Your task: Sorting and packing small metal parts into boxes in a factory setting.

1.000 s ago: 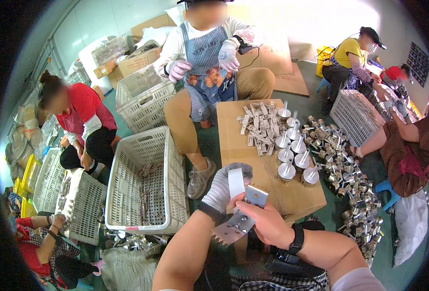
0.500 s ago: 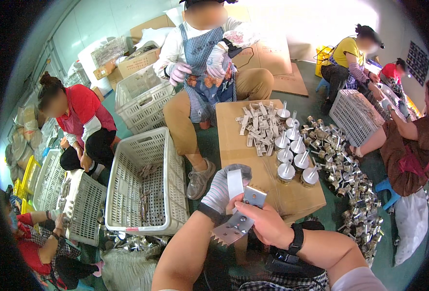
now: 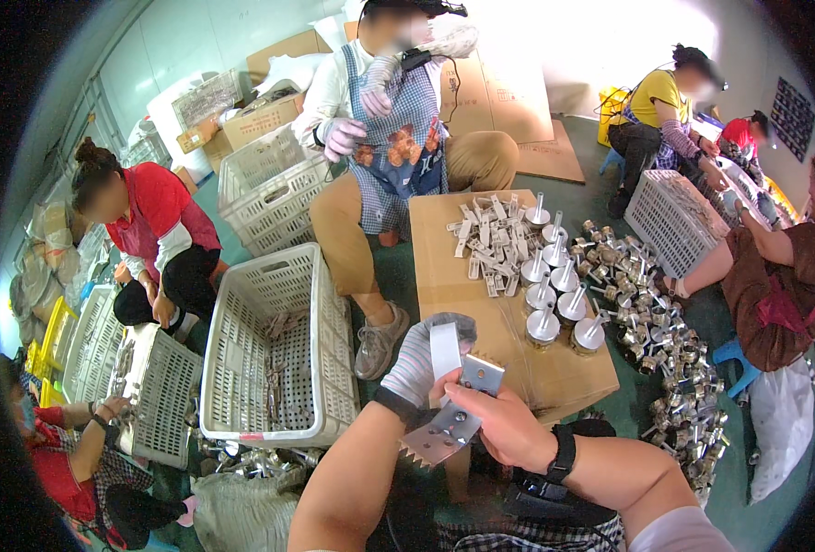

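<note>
Right hand (image 3: 508,423), bare, closed on silver sawtooth-edged metal plate (image 3: 442,431) near edge of brown cardboard worktop (image 3: 444,294). Left hand (image 3: 411,373), striped-gloved, curled by broad white strip (image 3: 444,350) (grip hidden, cannot tell). On worktop: small pale pieces (image 3: 493,236), silver stemmed discs (image 3: 543,326). Leftward: white perforated plastic crate (image 3: 335,409).

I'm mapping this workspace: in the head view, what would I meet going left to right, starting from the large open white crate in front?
Large open white crate → gloved left hand → bare right hand holding a toothed metal piece → heap of metal parts → white sack.
</note>
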Motion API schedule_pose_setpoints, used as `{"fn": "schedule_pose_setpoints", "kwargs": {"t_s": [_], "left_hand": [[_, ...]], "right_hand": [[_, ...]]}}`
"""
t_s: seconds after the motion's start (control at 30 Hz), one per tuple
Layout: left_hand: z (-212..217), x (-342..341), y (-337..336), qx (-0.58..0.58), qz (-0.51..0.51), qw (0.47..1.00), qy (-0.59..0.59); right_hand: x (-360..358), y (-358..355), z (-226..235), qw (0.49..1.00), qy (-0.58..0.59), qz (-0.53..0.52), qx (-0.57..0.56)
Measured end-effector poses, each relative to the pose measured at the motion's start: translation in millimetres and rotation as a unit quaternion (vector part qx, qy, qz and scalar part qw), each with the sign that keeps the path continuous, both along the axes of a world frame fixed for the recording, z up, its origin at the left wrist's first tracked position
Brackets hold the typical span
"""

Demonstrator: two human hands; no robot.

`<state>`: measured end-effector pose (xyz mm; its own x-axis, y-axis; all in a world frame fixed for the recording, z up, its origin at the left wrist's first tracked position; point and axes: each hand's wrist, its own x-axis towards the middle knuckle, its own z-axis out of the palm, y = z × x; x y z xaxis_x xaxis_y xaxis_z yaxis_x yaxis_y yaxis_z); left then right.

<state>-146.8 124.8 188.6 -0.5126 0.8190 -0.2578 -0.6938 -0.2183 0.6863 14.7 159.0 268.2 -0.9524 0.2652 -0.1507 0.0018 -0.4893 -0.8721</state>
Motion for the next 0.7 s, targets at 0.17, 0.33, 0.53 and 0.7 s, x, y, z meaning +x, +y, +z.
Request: {"fn": "schedule_pose_setpoints", "kwargs": {"t_s": [0.17,0.33,0.53,0.7], "left_hand": [[7,6,-1,-0.020,0.009,0.999,0.035],[18,7,1,-0.033,0.003,0.999,-0.017],[18,8,1,-0.042,0.012,0.999,0.006],[13,6,0,-0.026,0.011,0.999,0.025]], "right_hand": [[0,3,-3,1.000,0.009,0.011,0.022],[0,3,-3,1.000,0.010,0.015,0.021],[-1,3,-4,0.999,0.015,0.016,0.030],[-1,1,-1,0.999,0.012,0.008,0.034]]}}
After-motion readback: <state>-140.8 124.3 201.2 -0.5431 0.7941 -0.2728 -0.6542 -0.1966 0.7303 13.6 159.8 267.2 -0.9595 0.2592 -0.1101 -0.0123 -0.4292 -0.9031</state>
